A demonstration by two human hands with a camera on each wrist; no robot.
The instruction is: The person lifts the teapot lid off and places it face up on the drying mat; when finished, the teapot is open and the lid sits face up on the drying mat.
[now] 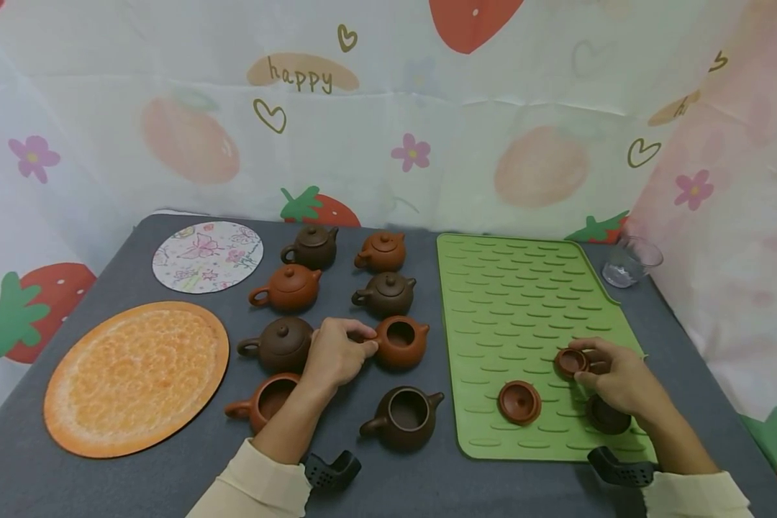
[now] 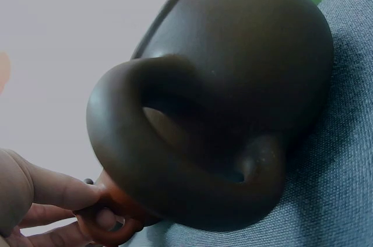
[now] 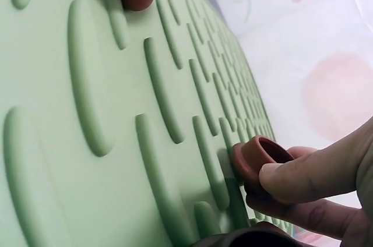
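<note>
My left hand pinches the handle of a lidless reddish-brown teapot in the right column of pots. In the left wrist view, the fingers grip that handle behind a large dark brown teapot. Over the green mat, my right hand pinches a small reddish-brown teapot lid with its hollow side up; the right wrist view shows thumb and fingers on its rim. On the mat lie another reddish lid, upturned, and a dark lid, partly under the right hand.
Several lidded teapots stand in two columns. Nearer are a lidless dark teapot and a lidless reddish one, partly behind my left arm. An orange round mat and a patterned round mat lie left; a clear glass is back right.
</note>
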